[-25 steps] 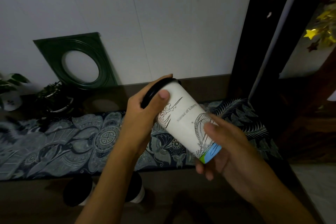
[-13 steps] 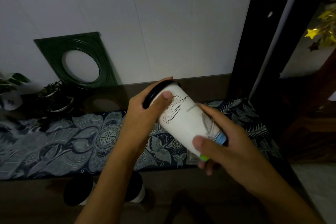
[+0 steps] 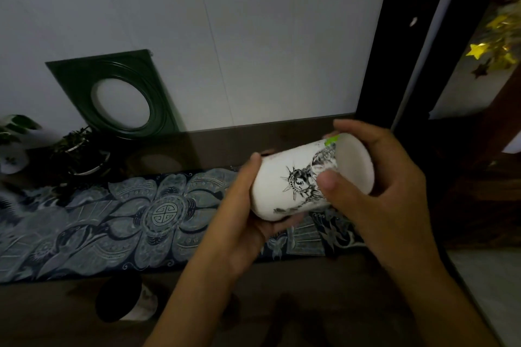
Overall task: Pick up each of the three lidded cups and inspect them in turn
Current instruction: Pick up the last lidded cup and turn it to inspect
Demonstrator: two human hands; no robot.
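Observation:
A white paper cup [image 3: 284, 186] printed with a black Statue of Liberty drawing lies almost on its side in the air, its bare base turned up toward me at the right. My left hand [image 3: 248, 222] grips its lid end, so the black lid is nearly hidden. My right hand [image 3: 375, 194] grips the base end, thumb on the print. A second cup with a black lid [image 3: 121, 301] stands on the dark table near the front edge, left of my left forearm. A third cup is not visible.
A blue patterned runner [image 3: 112, 222] lies across the dark wooden table. Potted plants [image 3: 76, 155] and a green square frame with a round hole [image 3: 115, 93] stand at the back left against the white wall. A dark door frame [image 3: 394, 36] rises at the right.
Both hands have tipped and turned the cup: its base swung up toward me and to the right, the lid end went down and left, and the Statue of Liberty print now faces me.

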